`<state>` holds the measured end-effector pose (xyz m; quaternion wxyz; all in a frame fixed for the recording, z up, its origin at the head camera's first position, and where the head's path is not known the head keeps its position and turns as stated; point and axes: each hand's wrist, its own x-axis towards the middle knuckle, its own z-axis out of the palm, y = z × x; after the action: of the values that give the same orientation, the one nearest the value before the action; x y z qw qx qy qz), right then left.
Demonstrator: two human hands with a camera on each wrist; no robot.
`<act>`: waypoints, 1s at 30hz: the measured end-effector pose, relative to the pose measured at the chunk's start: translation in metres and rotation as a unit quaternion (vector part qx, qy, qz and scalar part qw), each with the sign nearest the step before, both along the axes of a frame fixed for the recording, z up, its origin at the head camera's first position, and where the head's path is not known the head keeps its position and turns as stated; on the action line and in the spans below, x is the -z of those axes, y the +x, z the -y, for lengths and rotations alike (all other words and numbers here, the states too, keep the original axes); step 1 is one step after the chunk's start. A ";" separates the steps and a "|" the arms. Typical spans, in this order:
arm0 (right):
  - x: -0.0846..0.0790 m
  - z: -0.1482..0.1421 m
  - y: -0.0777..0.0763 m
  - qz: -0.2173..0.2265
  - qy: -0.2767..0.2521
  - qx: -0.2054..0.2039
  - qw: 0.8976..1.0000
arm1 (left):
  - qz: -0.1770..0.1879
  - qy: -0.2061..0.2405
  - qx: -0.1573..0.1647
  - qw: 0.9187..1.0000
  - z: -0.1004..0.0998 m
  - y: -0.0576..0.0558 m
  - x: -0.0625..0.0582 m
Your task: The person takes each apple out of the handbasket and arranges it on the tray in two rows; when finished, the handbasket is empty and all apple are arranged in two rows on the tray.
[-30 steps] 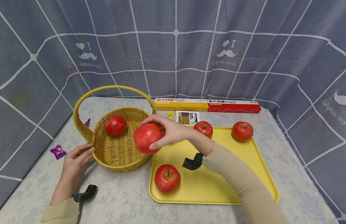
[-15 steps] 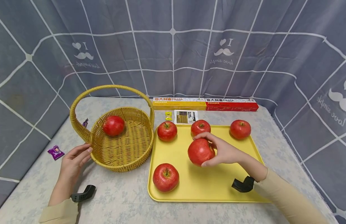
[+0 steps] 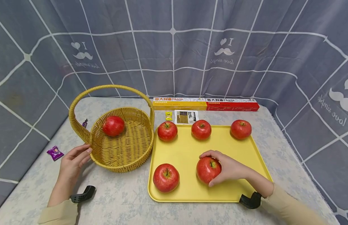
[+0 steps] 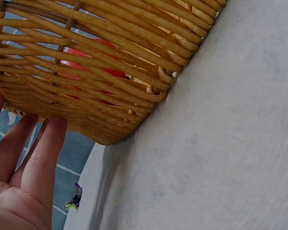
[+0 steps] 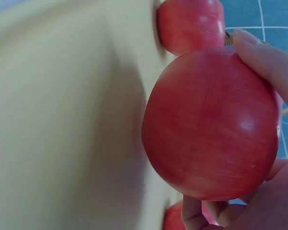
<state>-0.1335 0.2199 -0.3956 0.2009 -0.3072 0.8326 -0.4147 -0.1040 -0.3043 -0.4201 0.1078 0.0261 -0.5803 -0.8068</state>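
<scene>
My right hand (image 3: 228, 168) grips a red apple (image 3: 206, 172), fingers on its far side and thumb on its near side. Its stem faces up, and it sits low at the middle of the yellow tray (image 3: 219, 195). In the right wrist view this apple (image 5: 211, 124) fills the grasp. At the left, my left hand (image 3: 75, 162) touches the outer side of the wicker basket (image 3: 121, 168) with its fingertips. The left wrist view shows those fingers (image 4: 43, 158) nearly straight against the weave. One red apple (image 3: 113, 126) lies inside the basket.
Several other apples rest on the tray: a front-left apple (image 3: 166, 178), and a back row with one apple (image 3: 241, 129) at the far right corner. Behind stand pasta boxes (image 3: 231, 105), a white packet (image 3: 186, 117) and a yellow candy (image 3: 168, 116). Purple candies (image 3: 55, 153) lie left.
My right hand has carried the apple from beside the basket rightward, then down to the tray's middle, turning it stem up. My left hand has stayed at the basket.
</scene>
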 end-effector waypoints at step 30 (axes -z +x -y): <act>-0.056 0.005 -0.018 -0.020 0.102 -0.123 0.987 | -0.026 0.015 0.010 1.000 0.000 0.000 0.002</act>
<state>-0.1514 0.2152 -0.3396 0.2643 -0.3933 0.8302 -0.2935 -0.1044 -0.3047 -0.4218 0.1144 0.0014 -0.5650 -0.8171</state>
